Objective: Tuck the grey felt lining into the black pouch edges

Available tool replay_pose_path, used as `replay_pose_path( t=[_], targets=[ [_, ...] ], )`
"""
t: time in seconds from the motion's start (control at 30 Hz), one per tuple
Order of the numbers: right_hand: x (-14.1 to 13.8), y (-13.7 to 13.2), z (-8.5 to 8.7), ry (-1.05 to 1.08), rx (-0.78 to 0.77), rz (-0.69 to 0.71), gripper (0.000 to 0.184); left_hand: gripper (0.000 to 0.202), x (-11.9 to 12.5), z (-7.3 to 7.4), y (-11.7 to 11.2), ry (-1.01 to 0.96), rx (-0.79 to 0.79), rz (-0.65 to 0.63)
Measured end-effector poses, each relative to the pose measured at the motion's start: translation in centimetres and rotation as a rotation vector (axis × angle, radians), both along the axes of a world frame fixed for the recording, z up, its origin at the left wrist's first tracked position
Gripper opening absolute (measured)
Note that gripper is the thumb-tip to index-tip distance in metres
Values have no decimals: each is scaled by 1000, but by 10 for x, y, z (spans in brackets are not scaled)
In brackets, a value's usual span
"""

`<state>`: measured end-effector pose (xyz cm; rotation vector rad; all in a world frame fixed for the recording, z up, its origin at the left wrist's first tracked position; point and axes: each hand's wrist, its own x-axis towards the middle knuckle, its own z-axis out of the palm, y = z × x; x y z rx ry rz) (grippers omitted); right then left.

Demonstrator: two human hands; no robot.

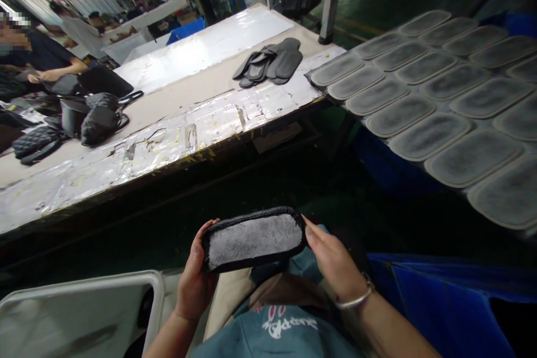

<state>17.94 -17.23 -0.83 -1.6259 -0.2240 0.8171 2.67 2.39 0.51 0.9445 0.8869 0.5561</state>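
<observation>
Between my two hands, above my lap, is an oblong bag base panel (255, 240) with rounded ends. Its face is grey and fuzzy, and a black quilted-looking edge is folded around it. My left hand (195, 274) grips the left end, thumb on the near side and fingers partly hidden behind. At the other end, my right hand (331, 257) pinches the black edge, with a bracelet on that wrist. The panel is slightly tilted, its right end a little higher. What lies beneath it is hidden.
A long worktable (197, 134) crosses ahead, holding a pile of black oval pieces (272, 61) and several black bags (96, 117). Rows of grey oval pads (432, 117) lie on a board at right. A white bin (157, 291) and blue bin (428, 296) flank me. A co-worker (46, 56) handles bags.
</observation>
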Motion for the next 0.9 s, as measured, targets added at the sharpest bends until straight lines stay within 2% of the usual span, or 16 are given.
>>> replay_pose_path(
  t=[0.1, 0.17, 0.27, 0.4, 0.6, 0.67, 0.73, 0.8, 0.83, 0.9],
  targets=[
    [14, -8, -12, 481, 260, -59, 51, 42, 0, 2, 0, -11, -65, 11],
    [20, -8, -14, 585, 334, -29, 48, 43, -1, 4, 0, -13, -86, 10],
    [23, -3, -11, 632, 349, 70, 50, 45, -2, 4, 1, 1, -57, -12],
    [27, -1, -6, 505, 208, 160, 55, 46, -4, 3, 0, 30, 36, -43],
    [39, 7, 10, -184, -41, 375, 46, 46, -8, 0, 2, -13, 33, -104],
    [38, 11, 16, -305, -146, 415, 42, 45, -8, -2, 3, -31, 38, -95],
    [36, 14, 20, -390, -294, 394, 39, 45, -7, -4, 3, -49, 38, -86],
    [34, 13, 20, -398, -338, 348, 37, 46, -5, -5, 3, -74, 26, -76],
    [33, 11, 18, -334, -285, 326, 37, 47, -5, -5, 2, -91, 11, -77],
    [32, 5, 12, -48, -82, 271, 39, 51, -5, -4, 2, -133, -35, -91]
  ],
)
